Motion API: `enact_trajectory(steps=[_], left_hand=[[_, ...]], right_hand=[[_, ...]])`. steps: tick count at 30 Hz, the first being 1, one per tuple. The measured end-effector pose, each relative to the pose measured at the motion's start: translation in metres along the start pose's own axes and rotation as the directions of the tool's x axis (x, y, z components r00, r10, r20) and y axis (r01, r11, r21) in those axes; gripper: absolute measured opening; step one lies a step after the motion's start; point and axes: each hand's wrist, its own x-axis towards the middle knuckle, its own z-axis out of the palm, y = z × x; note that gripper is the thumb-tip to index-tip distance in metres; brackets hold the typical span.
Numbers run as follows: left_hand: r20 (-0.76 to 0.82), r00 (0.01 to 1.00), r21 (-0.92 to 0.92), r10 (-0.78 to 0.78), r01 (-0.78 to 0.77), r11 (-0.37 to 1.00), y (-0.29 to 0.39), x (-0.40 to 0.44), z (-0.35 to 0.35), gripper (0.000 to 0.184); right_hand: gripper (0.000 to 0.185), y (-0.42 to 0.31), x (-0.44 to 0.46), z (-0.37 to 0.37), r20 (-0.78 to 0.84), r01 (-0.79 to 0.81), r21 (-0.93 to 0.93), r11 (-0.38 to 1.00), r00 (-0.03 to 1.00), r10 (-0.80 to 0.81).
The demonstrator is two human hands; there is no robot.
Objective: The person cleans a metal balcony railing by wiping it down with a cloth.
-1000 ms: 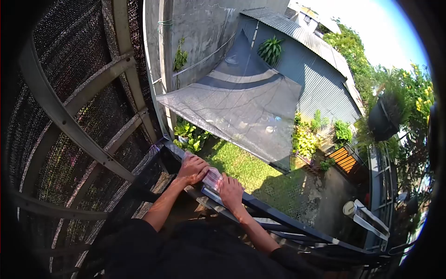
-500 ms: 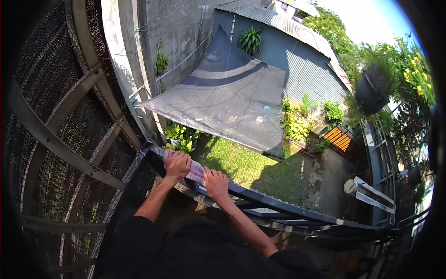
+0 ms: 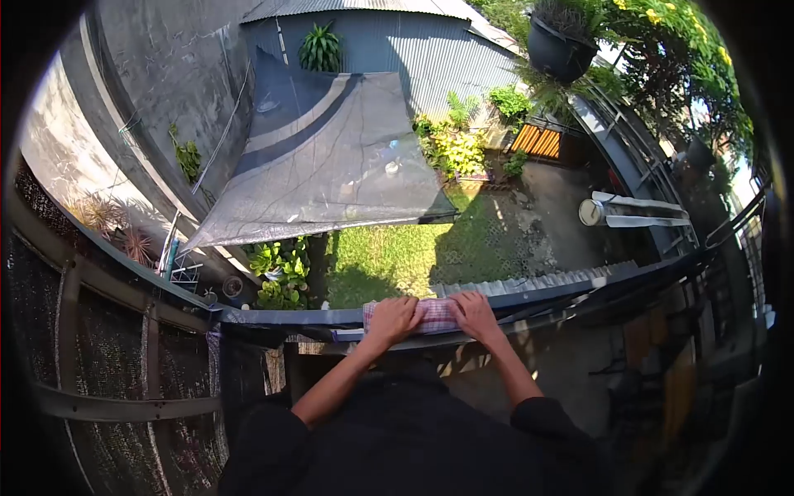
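Note:
A pink and white checked cloth (image 3: 436, 316) lies folded over the top of a dark metal railing (image 3: 546, 296). My left hand (image 3: 394, 319) grips the cloth near its left end, fingers curled over the rail. At the other end, my right hand (image 3: 473, 314) presses down on the cloth with its fingers bent over the far side. A short stretch of cloth shows between the two hands. The undersides of both hands and the cloth's lower part are hidden.
Below the railing are grass (image 3: 385, 256) and a grey shade net (image 3: 331, 157). A hanging pot (image 3: 561, 50) is at upper right, with a white pipe (image 3: 591, 212) lower down. Mesh-covered framing (image 3: 107, 331) stands at left.
Both hands and the cloth have moved rightward along the railing, away from the corner at the left. My view has turned as well. Both hands still hold the cloth.

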Motion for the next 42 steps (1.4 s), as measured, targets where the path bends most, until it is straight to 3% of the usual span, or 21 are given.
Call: enact_trajectory(steps=[4, 6, 8, 12, 16, 17, 18, 19, 22, 26, 30, 34, 36, 39, 42], left_hand=[[-0.007, 0.998, 0.058, 0.060, -0.060, 0.997, -0.026, -0.022, -0.032, 0.033], [0.001, 1.000, 0.119, -0.008, 0.008, 0.993, -0.050, -0.044, -0.057, 0.031], [-0.038, 0.991, 0.148, -0.126, 0.131, 0.980, -0.075, -0.070, -0.089, 0.030], [-0.220, 0.965, 0.292, -0.143, 0.205, 0.934, -0.132, -0.120, -0.136, 0.025], [-0.236, 0.933, 0.312, -0.273, 0.339, 0.887, -0.181, -0.158, -0.177, 0.026], [-0.282, 0.928, 0.360, -0.245, 0.339, 0.869, -0.190, -0.167, -0.181, 0.027], [-0.238, 0.910, 0.332, -0.340, 0.405, 0.852, -0.194, -0.171, -0.190, 0.029], [-0.325, 0.891, 0.321, -0.316, 0.418, 0.850, -0.199, -0.176, -0.186, 0.024], [-0.429, 0.848, 0.386, -0.312, 0.484, 0.785, -0.188, -0.168, -0.173, 0.022], [-0.495, 0.817, 0.320, -0.296, 0.488, 0.812, -0.166, -0.150, -0.149, 0.023], [-0.459, 0.828, 0.376, -0.321, 0.509, 0.774, -0.126, -0.119, -0.105, 0.023], [-0.370, 0.848, 0.208, -0.380, 0.474, 0.855, -0.050, -0.069, -0.073, 0.023], [-0.333, 0.894, 0.214, -0.300, 0.381, 0.899, -0.029, -0.050, -0.048, 0.024], [-0.231, 0.936, 0.164, -0.265, 0.306, 0.938, -0.011, -0.030, -0.030, 0.026], [-0.136, 0.962, 0.157, -0.236, 0.256, 0.954, -0.018, -0.029, -0.027, 0.026]], right_hand=[[0.035, -0.042, 0.009, 0.024, 0.008, 0.016, -0.167, 0.986, 1.000, -0.015], [0.036, -0.068, 0.020, 0.055, -0.044, 0.104, -0.119, 0.987, 0.993, -0.110], [0.041, -0.112, 0.036, 0.071, 0.010, 0.165, -0.010, 0.986, 0.986, -0.165], [0.047, -0.191, 0.065, 0.106, 0.062, 0.335, 0.003, 0.942, 0.940, -0.335], [0.054, -0.249, 0.093, 0.154, 0.090, 0.492, -0.097, 0.865, 0.870, -0.485], [0.057, -0.258, 0.099, 0.156, 0.082, 0.511, -0.022, 0.859, 0.858, -0.508], [0.058, -0.263, 0.103, 0.162, 0.099, 0.537, -0.012, 0.844, 0.840, -0.533], [0.056, -0.266, 0.105, 0.164, 0.089, 0.549, -0.018, 0.836, 0.834, -0.545], [0.054, -0.259, 0.105, 0.164, 0.070, 0.546, -0.002, 0.837, 0.836, -0.545], [0.056, -0.237, 0.096, 0.157, 0.124, 0.505, -0.007, 0.863, 0.857, -0.501], [0.051, -0.185, 0.081, 0.109, 0.170, 0.450, 0.104, 0.887, 0.871, -0.461], [0.045, -0.118, 0.058, 0.056, 0.242, 0.292, 0.170, 0.941, 0.914, -0.327], [0.041, -0.079, 0.043, 0.031, 0.294, 0.155, 0.124, 0.980, 0.938, -0.185], [0.034, -0.044, 0.030, 0.019, 0.165, 0.134, 0.166, 0.977, 0.973, -0.161], [0.028, -0.055, 0.036, 0.030, 0.197, 0.085, 0.041, 0.995, 0.976, -0.092]])
